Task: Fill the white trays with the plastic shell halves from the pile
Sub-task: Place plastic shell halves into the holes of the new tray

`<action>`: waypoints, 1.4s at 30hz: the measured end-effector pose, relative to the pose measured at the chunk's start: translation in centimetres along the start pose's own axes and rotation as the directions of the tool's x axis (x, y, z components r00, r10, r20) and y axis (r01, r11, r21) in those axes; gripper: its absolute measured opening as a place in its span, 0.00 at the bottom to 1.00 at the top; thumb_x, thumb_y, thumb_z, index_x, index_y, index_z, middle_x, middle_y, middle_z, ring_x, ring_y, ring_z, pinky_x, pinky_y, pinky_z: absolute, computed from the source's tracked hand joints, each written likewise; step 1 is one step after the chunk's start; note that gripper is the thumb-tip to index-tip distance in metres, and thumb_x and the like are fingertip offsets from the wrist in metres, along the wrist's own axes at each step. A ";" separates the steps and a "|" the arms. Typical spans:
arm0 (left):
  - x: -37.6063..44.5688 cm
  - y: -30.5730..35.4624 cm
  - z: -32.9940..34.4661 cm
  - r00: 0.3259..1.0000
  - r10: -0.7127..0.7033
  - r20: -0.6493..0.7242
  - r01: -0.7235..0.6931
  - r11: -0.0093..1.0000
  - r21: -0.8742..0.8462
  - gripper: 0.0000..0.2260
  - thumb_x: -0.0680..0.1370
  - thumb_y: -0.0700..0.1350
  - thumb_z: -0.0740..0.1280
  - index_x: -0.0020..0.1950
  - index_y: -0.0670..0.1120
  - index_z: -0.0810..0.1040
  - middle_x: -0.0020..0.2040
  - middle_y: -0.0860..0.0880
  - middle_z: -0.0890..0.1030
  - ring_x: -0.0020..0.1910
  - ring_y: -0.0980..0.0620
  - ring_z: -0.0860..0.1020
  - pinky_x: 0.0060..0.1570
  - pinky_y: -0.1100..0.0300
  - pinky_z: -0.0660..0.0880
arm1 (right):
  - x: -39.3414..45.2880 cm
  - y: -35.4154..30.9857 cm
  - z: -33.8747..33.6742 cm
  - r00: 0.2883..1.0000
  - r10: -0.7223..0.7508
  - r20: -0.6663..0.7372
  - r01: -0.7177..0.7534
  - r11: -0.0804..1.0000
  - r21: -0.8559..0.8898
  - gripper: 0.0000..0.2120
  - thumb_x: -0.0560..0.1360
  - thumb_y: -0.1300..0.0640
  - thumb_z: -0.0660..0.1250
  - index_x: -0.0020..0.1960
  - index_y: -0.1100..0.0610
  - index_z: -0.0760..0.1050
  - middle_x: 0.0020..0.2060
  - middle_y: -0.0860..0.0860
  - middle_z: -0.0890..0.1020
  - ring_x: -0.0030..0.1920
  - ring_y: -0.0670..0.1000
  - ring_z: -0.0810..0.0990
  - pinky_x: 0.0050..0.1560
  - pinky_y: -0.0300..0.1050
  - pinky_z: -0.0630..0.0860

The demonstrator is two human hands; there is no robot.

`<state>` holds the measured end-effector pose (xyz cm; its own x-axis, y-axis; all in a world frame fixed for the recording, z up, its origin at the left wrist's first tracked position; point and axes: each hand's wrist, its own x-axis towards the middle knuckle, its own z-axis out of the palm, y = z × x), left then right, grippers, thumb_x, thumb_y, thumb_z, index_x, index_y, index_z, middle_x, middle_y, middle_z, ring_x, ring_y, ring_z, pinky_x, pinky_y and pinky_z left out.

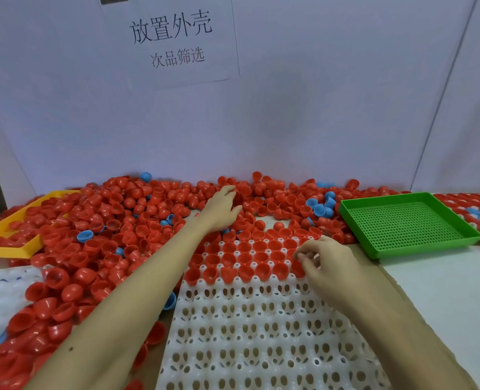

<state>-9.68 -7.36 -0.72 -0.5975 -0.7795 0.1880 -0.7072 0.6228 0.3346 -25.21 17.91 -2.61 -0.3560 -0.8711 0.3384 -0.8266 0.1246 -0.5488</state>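
Three rows were filled beyond the right hand (324, 258), pinching a red shell; left hand (222, 209) dug the pile (92, 220), grip unclear; best seated cup-up, squarely.

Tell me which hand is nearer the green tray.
Right. The right hand is at the white tray's filled rows, just left of the green tray. The left hand reaches into the pile, farther left.

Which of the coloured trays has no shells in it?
The green tray, at the right by the right hand. Its perforated floor shows bare, while the yellow tray at the left lies partly buried in red shells.
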 end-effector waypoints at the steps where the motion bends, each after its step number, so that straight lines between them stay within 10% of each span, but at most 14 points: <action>1: -0.6 0.0 -0.3 0.997 0.015 -0.080 -0.019 0.999 -0.050 0.25 0.86 0.47 0.64 0.80 0.37 0.67 0.82 0.45 0.63 0.80 0.45 0.63 0.80 0.49 0.60 | 0.0 0.0 0.0 1.000 0.000 -0.001 0.000 1.000 0.002 0.09 0.81 0.58 0.68 0.48 0.48 0.85 0.38 0.38 0.76 0.43 0.37 0.73 0.40 0.31 0.67; 6: -6.6 1.8 -1.8 0.900 0.069 -0.430 -0.210 0.934 -0.289 0.19 0.78 0.48 0.77 0.67 0.44 0.81 0.63 0.50 0.81 0.63 0.56 0.78 0.67 0.62 0.73 | 0.0 0.0 0.0 1.000 0.006 -0.008 -0.006 1.000 -0.014 0.09 0.81 0.58 0.68 0.47 0.47 0.85 0.36 0.39 0.76 0.43 0.37 0.74 0.39 0.32 0.67; 11: -15.2 4.3 -1.7 0.879 0.041 -0.474 -0.304 0.815 -0.494 0.07 0.75 0.50 0.78 0.51 0.50 0.86 0.47 0.58 0.85 0.48 0.56 0.84 0.50 0.66 0.79 | -0.3 -1.2 -0.4 0.999 -0.034 -0.043 0.029 0.994 -0.107 0.08 0.83 0.55 0.65 0.58 0.47 0.81 0.48 0.42 0.77 0.51 0.46 0.77 0.50 0.41 0.76; 18: -20.3 4.7 -2.6 0.951 -0.016 -0.310 -0.223 0.660 -0.718 0.09 0.74 0.48 0.79 0.54 0.50 0.88 0.53 0.56 0.87 0.54 0.56 0.85 0.54 0.66 0.80 | -2.7 -6.9 -0.4 0.967 -0.157 0.202 -0.005 0.777 0.629 0.13 0.78 0.44 0.71 0.60 0.45 0.80 0.48 0.43 0.88 0.49 0.43 0.87 0.48 0.36 0.82; 24: -21.2 4.1 -2.5 0.954 0.073 -0.290 -0.256 0.704 -0.662 0.10 0.76 0.42 0.78 0.58 0.48 0.88 0.59 0.59 0.86 0.60 0.58 0.84 0.58 0.60 0.81 | -3.6 -7.8 0.9 0.975 -0.144 0.170 -0.009 0.738 0.675 0.07 0.80 0.54 0.73 0.58 0.51 0.83 0.47 0.48 0.88 0.48 0.49 0.88 0.50 0.48 0.85; 32: -20.6 2.9 -2.7 0.912 -0.150 -0.381 -0.126 0.783 -0.609 0.07 0.80 0.45 0.75 0.57 0.52 0.88 0.56 0.61 0.85 0.56 0.61 0.84 0.56 0.65 0.80 | -3.1 -6.9 0.4 0.979 -0.096 0.179 -0.048 0.746 0.665 0.05 0.79 0.53 0.74 0.55 0.49 0.84 0.44 0.46 0.88 0.44 0.46 0.87 0.45 0.36 0.81; 38: -20.7 2.3 -2.5 0.886 -0.148 -0.439 -0.020 0.935 -0.354 0.18 0.82 0.49 0.71 0.72 0.52 0.79 0.80 0.60 0.65 0.77 0.66 0.60 0.73 0.76 0.52 | -2.7 -6.1 0.9 0.979 -0.009 0.202 -0.135 0.715 0.686 0.22 0.78 0.52 0.74 0.69 0.46 0.71 0.47 0.46 0.89 0.49 0.47 0.88 0.49 0.46 0.85; 42: -21.0 3.8 -2.4 0.915 0.082 -0.395 -0.265 0.860 -0.435 0.14 0.80 0.47 0.74 0.66 0.52 0.83 0.66 0.60 0.79 0.69 0.59 0.76 0.66 0.61 0.75 | -2.9 -6.5 0.8 0.978 -0.053 0.199 -0.113 0.670 0.734 0.22 0.79 0.54 0.73 0.69 0.42 0.70 0.47 0.51 0.89 0.48 0.49 0.89 0.47 0.41 0.84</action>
<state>1.09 11.22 -1.22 -0.4554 -0.6885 0.5645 -0.2855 0.7135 0.6399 -18.49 19.26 -0.62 -0.2175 -0.9537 0.2078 -0.1934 -0.1665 -0.9669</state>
